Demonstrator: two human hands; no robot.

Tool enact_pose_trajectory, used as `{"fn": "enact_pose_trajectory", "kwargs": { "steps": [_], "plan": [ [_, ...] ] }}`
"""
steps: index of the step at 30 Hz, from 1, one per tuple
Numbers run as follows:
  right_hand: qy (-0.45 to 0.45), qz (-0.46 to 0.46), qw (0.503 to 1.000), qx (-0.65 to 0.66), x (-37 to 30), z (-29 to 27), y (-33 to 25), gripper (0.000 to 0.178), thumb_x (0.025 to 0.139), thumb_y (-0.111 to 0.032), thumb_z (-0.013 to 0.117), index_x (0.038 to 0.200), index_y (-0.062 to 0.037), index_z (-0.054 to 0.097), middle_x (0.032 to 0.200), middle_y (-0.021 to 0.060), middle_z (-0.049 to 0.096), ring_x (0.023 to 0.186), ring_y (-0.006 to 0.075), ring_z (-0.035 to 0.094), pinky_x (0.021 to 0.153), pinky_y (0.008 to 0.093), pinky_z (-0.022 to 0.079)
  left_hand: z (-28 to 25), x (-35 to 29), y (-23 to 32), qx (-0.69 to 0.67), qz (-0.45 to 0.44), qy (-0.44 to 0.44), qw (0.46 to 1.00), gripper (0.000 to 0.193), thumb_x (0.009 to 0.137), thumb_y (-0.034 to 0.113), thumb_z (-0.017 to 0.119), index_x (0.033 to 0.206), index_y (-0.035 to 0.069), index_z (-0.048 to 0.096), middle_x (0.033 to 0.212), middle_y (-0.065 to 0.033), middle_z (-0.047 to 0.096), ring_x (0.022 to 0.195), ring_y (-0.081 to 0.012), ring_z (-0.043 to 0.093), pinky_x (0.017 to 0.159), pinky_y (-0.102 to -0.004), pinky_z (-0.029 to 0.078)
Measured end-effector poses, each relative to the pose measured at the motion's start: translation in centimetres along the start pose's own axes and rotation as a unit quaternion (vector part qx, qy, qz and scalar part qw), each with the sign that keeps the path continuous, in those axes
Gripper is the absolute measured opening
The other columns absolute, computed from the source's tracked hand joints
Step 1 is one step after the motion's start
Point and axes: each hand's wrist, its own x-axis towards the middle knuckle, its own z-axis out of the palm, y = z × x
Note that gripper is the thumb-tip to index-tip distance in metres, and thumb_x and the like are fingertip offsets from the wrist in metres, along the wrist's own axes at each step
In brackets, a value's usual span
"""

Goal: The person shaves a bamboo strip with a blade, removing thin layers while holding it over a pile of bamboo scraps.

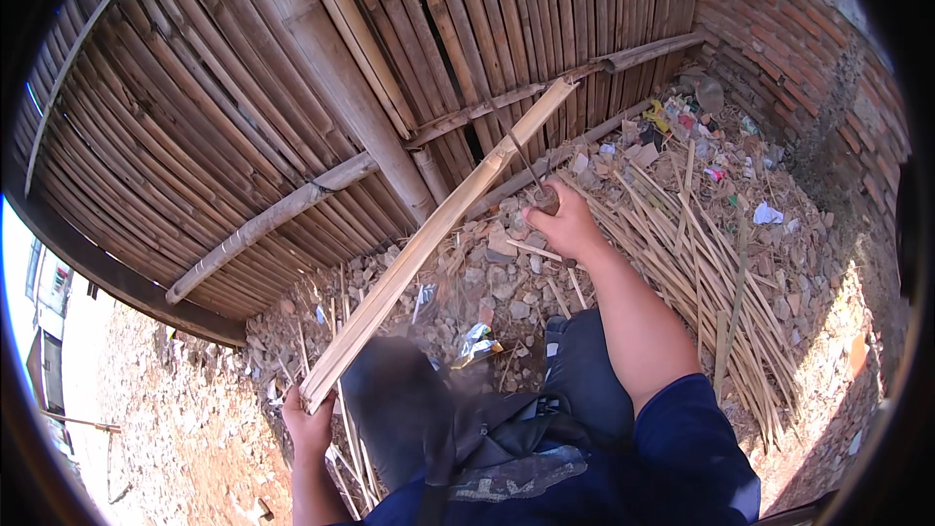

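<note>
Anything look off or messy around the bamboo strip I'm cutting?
Yes. Litter and scraps lie heaped in the corner by the brick wall, and loose bamboo offcuts sprawl over the rubble. The strip between the left hand and right hand looks intact.

Left hand [310, 426] fisted low near the body, right hand [565, 222] clenched, arm extended forward

A crumpled yellow and silver wrapper [475, 346] lies on the stony ground, among the rubble near its middle. A heap of litter wrappers [682, 127], yellow, red and black, sits in the far corner where the bamboo fence meets the brick wall. A white scrap of packaging [766, 214] lies near the wall's foot.
</note>
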Motion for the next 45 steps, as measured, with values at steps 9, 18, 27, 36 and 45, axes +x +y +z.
{"fn": "enact_pose_trajectory", "kwargs": {
  "steps": [9,18,27,36,45],
  "plan": [
    [-0.008,0.144,0.89,0.433,-1.3,1.4,-2.7,0.026,0.088,-0.016,0.072,0.095,-0.0082,0.048,0.101,0.0117,0.069,0.052,0.0072,0.052,0.047,0.0237,0.045,0.1,-3.7,-4.1,0.147,0.062,0.018,0.987,0.037,0.071,0.018,0.079,0.099,-0.003,0.066,0.085,-0.0135,0.071,0.078,-0.0226,0.069,0.072,-0.0345,0.052],
    [-0.038,0.152,0.954,0.257,-1.6,1.5,-2.2,0.028,0.085,-0.016,0.075,0.098,-0.0042,0.053,0.075,0.0009,0.058,0.051,0.0078,0.052,0.045,0.0243,0.043,0.5,-5.7,-4.4,0.246,0.041,0.023,0.968,0.038,0.065,0.028,0.082,0.071,-0.001,0.057,0.066,-0.017,0.062,0.062,-0.0282,0.064,0.06,-0.0375,0.05],
    [-0.109,0.06,0.992,0.036,-2.0,1.2,-0.6,0.066,0.082,-0.038,0.076,0.124,0.0081,0.056,0.108,0.0224,0.067,0.099,0.0261,0.066,0.088,0.0352,0.051,-0.6,-7.5,-4.8,0.221,-0.012,0.005,0.975,0.044,0.073,0.015,0.076,0.106,0.002,0.051,0.086,-0.0176,0.066,0.078,-0.0309,0.067,0.074,-0.0391,0.051],
    [-0.261,0.018,0.962,-0.08,-2.6,0.5,-4.3,0.037,0.08,-0.031,0.077,0.104,-0.0045,0.064,0.073,0.012,0.066,0.072,0.0223,0.065,0.066,0.0361,0.049,0.4,-8.2,-4.1,0.209,-0.064,-0.032,0.975,0.035,0.08,0.02,0.071,0.105,0.002,0.054,0.082,-0.015,0.062,0.077,-0.0334,0.062,0.072,-0.0419,0.048],
    [-0.369,-0.13,0.886,-0.248,-4.9,3.6,-4.1,0.028,0.079,-0.024,0.072,0.097,-0.0076,0.059,0.084,0.0158,0.067,0.086,0.0382,0.065,0.074,0.0508,0.051,0.7,-8.8,-6.8,0.169,-0.036,-0.042,0.984,0.06,0.087,0.055,0.064,0.093,-0.004,0.055,0.069,-0.0151,0.057,0.064,-0.0239,0.055,0.06,-0.0388,0.043]
  ]
}}
